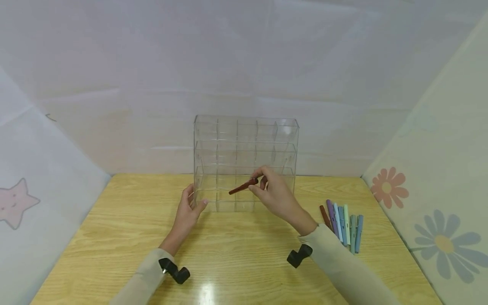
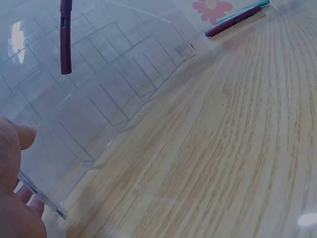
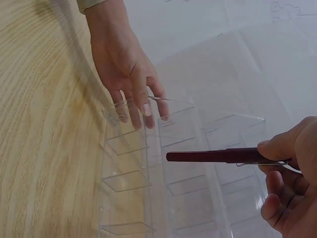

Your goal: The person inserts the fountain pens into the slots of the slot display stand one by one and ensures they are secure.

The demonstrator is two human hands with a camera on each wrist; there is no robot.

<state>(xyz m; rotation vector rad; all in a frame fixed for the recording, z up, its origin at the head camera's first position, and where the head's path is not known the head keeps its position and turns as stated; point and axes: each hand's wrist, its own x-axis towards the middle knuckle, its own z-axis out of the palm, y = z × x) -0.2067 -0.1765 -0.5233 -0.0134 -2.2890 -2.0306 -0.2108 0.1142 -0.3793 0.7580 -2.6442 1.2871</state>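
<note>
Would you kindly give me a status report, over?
Right hand holding slim dark-red pen near clear plastic compartment rack; left hand gripping rack's left end; nothing visibly in the way.

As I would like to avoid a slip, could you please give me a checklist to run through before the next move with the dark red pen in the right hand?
1. Dark red pen held: ok, the right hand pinches it near one end.
2. Clear organizer standing: ok, it is upright on the wooden table.
3. Organizer steadied: ok, the left hand holds its left side.
4. Pen upright: not ok, it slants.
5. Free end lined up with one compartment: cannot tell, depth is unclear.
6. Other pens out of the way: ok, they lie apart, to the right.
</note>
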